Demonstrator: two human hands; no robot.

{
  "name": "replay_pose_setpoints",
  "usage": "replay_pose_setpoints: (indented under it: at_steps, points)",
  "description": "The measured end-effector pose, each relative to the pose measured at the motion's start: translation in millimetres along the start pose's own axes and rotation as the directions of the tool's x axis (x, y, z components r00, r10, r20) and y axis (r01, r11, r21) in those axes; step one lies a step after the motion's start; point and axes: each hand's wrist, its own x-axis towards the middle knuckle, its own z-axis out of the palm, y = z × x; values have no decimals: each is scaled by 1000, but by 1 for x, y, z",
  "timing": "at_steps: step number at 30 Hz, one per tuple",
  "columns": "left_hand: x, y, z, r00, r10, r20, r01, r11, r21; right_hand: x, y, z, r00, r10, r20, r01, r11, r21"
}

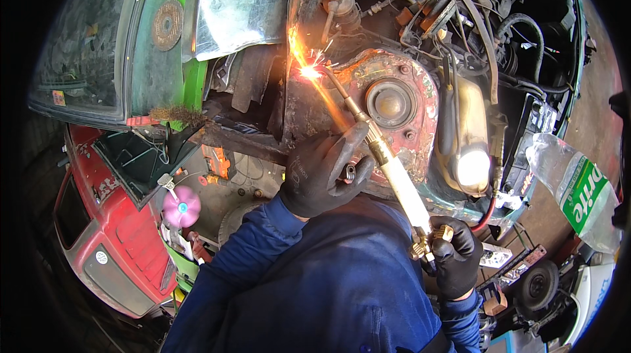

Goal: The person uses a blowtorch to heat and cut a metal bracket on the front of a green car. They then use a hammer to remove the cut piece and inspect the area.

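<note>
My right hand, in a black glove, is closed around the valve end of a brass gas torch, beside its knobs. The torch slants up and left, its thin tip near a bright, sparking spot on the edge of a rusty metal panel. My left hand, also gloved, is curled left of the torch. A small silver round-ended piece shows between its fingers; the rest is hidden. An orange streak runs between the bright spot and the left fingertips; whether it is a rod or glare I cannot tell.
A reddish strut tower lies right of the torch, then a yellowed plastic reservoir, hoses and a battery. A clear plastic bottle is at far right. A green car door stands left, a red vehicle lower left.
</note>
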Motion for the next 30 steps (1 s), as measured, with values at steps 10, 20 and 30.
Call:
replay_pose_setpoints:
  at_steps: [10,20,30]
  points:
    - [-1,-1,0,999,-20,30,19,999,30,1,-2,2,998,-66,4,66,997,-36]
    - [-2,2,-2,999,-15,37,13,998,64,2,-10,7,993,-114,-31,109,987,-119]
    - [-3,-1,1,1000,-18,11,18,999,29,4,-8,-1,992,-121,44,124,989,-79]
